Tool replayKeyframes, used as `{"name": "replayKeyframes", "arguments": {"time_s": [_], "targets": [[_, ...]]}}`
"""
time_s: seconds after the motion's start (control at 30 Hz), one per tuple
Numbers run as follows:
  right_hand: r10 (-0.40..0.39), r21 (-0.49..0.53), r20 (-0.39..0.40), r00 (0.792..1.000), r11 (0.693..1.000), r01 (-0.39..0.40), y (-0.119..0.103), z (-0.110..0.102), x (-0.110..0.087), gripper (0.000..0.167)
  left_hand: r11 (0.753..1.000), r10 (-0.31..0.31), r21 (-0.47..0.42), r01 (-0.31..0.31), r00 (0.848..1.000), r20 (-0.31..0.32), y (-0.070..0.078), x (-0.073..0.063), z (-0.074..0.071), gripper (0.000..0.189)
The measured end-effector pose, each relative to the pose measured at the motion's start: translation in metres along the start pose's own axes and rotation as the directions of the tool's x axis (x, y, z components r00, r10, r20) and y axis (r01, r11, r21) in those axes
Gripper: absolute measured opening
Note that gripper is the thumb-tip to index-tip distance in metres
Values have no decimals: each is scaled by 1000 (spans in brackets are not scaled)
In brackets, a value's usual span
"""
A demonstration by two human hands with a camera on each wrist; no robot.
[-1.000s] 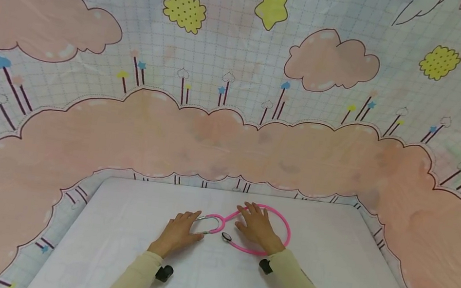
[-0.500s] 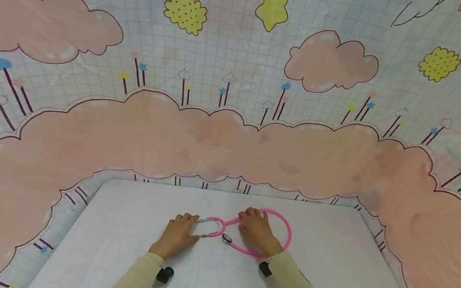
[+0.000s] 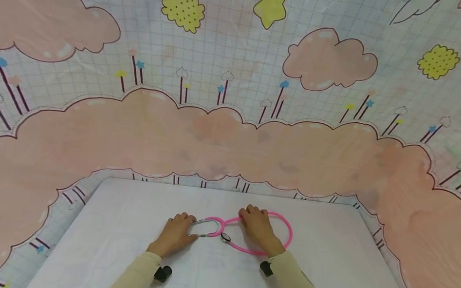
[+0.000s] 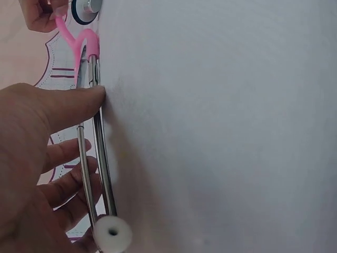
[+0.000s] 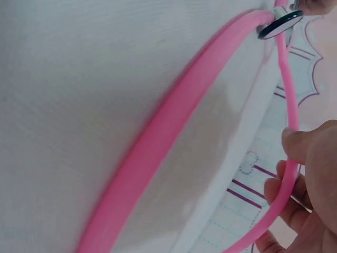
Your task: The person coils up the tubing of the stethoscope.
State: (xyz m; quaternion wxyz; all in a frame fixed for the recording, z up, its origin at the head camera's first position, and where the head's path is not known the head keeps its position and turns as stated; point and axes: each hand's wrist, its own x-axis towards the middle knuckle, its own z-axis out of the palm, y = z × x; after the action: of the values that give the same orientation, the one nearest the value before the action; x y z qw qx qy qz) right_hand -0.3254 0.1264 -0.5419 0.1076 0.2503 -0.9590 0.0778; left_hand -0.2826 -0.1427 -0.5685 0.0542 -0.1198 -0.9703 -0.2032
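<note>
A pink stethoscope (image 3: 291,234) lies on the white table, its tubing looped to the right and its metal ear tubes toward the left. My left hand (image 3: 175,234) holds the ear tubes; in the left wrist view the thumb (image 4: 79,105) lies across one metal tube, with the fingers behind the other. A white ear tip (image 4: 112,234) shows below that hand. My right hand (image 3: 258,227) grips the upper part of the pink tubing, thumb on one side and curled fingers on the other in the right wrist view. The round chest piece (image 3: 225,237) rests between both hands.
The white tabletop (image 3: 117,256) spreads around the hands, its far edge close beyond the stethoscope. A patterned cloth (image 3: 222,143) with clouds and stars hangs behind and along the sides. Black wrist cameras (image 3: 162,273) sit under both sleeves.
My right hand's spread fingers have drawn together and curled round the pink tubing. My left thumb and fingers have come closer together on the ear tubes, and that hand has shifted slightly left.
</note>
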Motion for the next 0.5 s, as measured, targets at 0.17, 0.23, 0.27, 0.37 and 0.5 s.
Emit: {"name": "replayKeyframes", "arguments": {"time_s": [0.17, 0.23, 0.27, 0.37, 0.5], "targets": [[-11, 15, -31, 999, 1000, 11, -2, -4, 0, 17, 998, -10, -59, 11, 1000, 11, -2, -1, -1, 42], [-12, 32, -41, 999, 999, 14, -3, -5, 0, 19, 995, -11, -99, 13, 1000, 20, -1, -1, -2, 43], [-11, 37, -45, 999, 999, 13, -3, -6, 0, 19, 993, -10, -116, 13, 1000, 23, -1, -1, -2, 43], [-6, 53, -57, 998, 999, 9, -4, -8, 0, 18, 988, -6, -156, 10, 1000, 27, -1, -2, -4, 45], [6, 71, -70, 998, 997, -1, -5, -12, -1, 16, 980, -5, -196, 8, 1000, 17, 0, -3, -6, 45]]}}
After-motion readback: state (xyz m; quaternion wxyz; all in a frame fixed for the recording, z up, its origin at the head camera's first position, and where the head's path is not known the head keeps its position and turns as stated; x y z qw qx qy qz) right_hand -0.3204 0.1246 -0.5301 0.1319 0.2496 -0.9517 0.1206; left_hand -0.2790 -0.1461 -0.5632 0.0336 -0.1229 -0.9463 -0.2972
